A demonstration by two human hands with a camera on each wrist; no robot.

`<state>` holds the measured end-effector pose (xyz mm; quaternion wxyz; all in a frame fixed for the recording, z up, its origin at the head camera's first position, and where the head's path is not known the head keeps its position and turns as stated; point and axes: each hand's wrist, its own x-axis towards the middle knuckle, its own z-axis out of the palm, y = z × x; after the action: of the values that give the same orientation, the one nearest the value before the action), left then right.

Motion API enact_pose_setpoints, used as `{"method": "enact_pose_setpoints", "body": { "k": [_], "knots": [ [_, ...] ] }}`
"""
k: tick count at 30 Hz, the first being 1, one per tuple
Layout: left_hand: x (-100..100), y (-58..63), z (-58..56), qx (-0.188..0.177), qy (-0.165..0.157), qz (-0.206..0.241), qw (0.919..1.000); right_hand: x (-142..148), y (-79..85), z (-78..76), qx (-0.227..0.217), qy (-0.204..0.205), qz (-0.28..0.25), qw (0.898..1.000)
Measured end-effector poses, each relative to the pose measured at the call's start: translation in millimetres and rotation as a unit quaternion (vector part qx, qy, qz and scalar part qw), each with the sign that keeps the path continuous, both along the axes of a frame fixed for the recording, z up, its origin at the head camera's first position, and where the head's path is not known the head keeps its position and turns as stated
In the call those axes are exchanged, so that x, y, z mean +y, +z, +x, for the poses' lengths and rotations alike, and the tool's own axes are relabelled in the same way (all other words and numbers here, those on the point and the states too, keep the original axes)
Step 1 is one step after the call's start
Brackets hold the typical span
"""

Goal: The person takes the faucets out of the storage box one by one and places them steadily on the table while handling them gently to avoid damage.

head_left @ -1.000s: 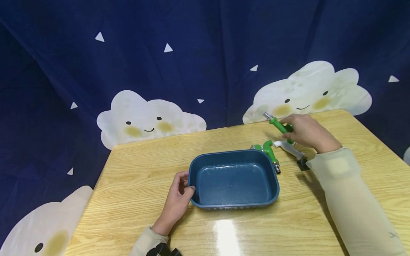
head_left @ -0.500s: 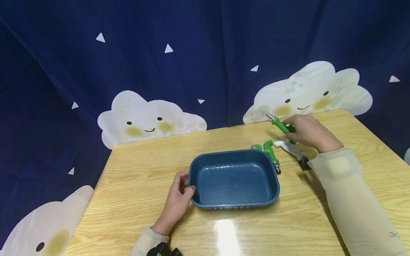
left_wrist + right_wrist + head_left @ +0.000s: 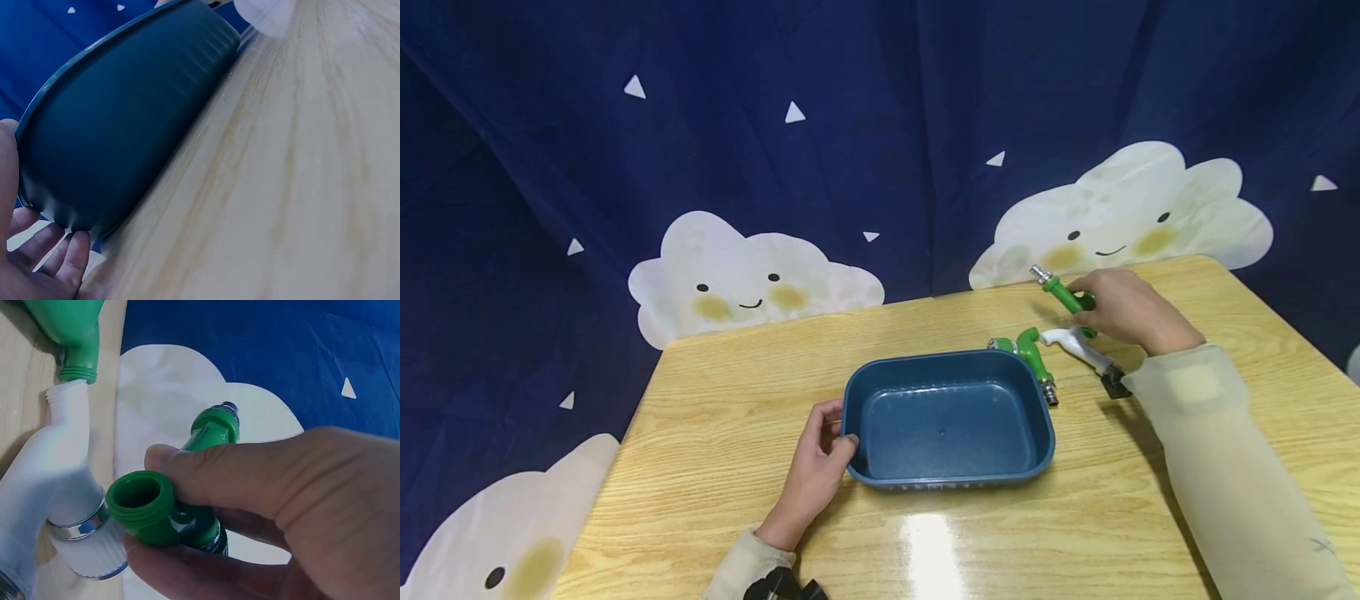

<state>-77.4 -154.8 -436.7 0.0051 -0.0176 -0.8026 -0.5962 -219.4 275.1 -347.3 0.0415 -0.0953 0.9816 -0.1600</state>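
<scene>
My left hand (image 3: 817,458) grips the left end of a dark blue plastic basin (image 3: 951,433), thumb over the rim and fingers against the outer wall, also seen in the left wrist view. At the back right, my right hand (image 3: 1131,308) pinches a green plastic faucet (image 3: 1060,292) between thumb and fingers, raised above the table. In the right wrist view its round open spout end (image 3: 139,497) faces the camera. Just below that hand lies a white faucet (image 3: 1077,343). A second green faucet (image 3: 1032,357) lies against the basin's back right corner, partly hidden by it.
All of this is on a light wooden table (image 3: 722,400). A dark blue curtain (image 3: 850,150) with white cloud faces hangs right behind the table's far edge. A black fitting (image 3: 1114,383) sits at the white faucet's near end, beside the right sleeve.
The green faucet in my right hand has shifted slightly to the right. My left hand and the basin have stayed in place.
</scene>
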Motion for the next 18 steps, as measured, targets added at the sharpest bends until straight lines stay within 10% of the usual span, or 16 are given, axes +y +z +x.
{"method": "enact_pose_setpoints", "body": {
  "k": [18],
  "knots": [
    [-0.1,-0.8,-0.1,0.005,-0.003,0.004,1.0,8.7,-4.6,-1.4,-0.019,-0.013,-0.009,1.0]
  ]
}}
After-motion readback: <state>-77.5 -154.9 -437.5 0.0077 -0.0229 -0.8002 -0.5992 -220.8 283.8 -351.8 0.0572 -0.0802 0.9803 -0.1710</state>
